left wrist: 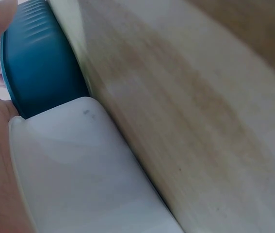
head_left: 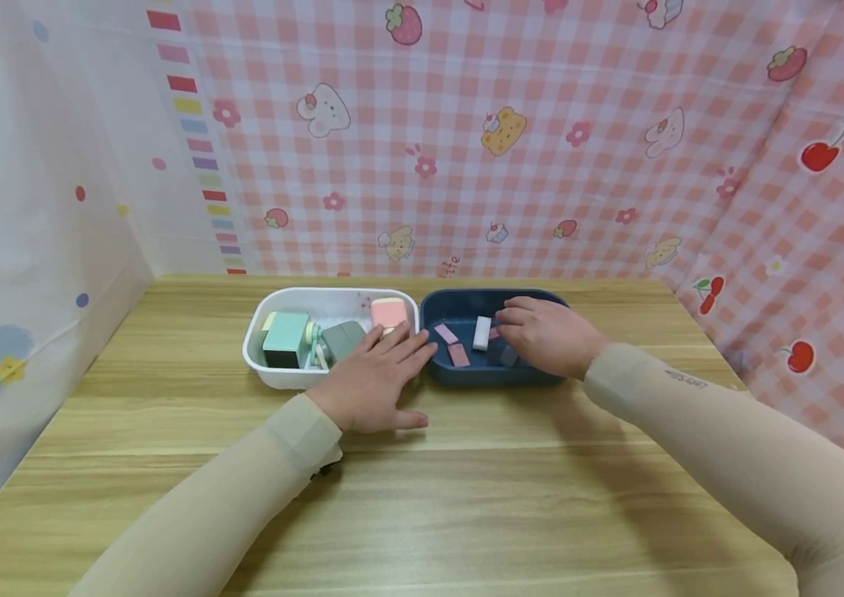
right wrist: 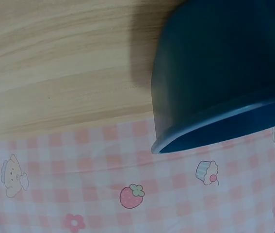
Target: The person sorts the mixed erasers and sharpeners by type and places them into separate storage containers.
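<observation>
My left hand (head_left: 377,377) lies with fingers spread over the front right corner of a white bin (head_left: 283,380). Inside that bin are a mint-green box (head_left: 288,333) with a dark front, a grey-green flat piece (head_left: 343,340) and a pink and cream block (head_left: 389,313). Beside it stands a dark blue bin (head_left: 467,377), and my right hand (head_left: 552,336) reaches over its right side with fingers bent downward. Near those fingers are a white block (head_left: 482,333) and a dark grey block (head_left: 509,356). Whether the fingertips pinch anything is hidden.
Small pink blocks (head_left: 458,356) lie on the blue bin's floor. Both bins stand side by side on a wooden table (head_left: 422,514). Behind it hangs a pink checked cloth (head_left: 422,207), with a white printed cloth (head_left: 34,249) at the left.
</observation>
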Available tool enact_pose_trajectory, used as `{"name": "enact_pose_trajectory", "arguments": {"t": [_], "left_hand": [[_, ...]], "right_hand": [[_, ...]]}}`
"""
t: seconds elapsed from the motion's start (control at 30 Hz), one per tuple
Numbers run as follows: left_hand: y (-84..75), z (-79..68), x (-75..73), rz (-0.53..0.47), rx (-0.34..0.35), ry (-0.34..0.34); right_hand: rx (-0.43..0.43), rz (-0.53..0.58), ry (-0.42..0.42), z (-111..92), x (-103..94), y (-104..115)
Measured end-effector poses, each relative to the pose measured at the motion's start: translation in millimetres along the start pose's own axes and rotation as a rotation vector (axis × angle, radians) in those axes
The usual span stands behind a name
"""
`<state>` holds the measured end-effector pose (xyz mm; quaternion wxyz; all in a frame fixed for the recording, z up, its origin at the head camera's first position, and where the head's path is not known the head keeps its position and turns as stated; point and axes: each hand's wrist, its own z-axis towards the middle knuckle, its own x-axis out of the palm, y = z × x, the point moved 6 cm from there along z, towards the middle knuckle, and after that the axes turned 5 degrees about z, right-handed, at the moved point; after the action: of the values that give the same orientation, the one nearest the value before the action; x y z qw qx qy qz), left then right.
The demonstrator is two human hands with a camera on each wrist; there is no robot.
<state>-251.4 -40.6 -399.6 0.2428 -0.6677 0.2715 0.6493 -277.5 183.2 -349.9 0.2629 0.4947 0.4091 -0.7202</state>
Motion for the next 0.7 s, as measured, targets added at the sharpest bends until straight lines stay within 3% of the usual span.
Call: {"name": "enact_pose_trajectory", "arguments": {"t": [0.27, 0.57, 0.7], "left_hand": [[0.8, 0.5, -0.1, 0.007, 0.008, 0.003], [1.0, 1.7, -2.0, -0.002, 0.015, 0.012], [2.9, 1.1, -3.6, -0.035, 0.019, -0.016]], "right_hand": [[0.061, 0.018, -0.016, -5, -2.0, -5], [0.174, 0.114, -0.009, -13, -4.1, -11], [0.193, 0.13, -0.022, -16, -3.4, -12]]}}
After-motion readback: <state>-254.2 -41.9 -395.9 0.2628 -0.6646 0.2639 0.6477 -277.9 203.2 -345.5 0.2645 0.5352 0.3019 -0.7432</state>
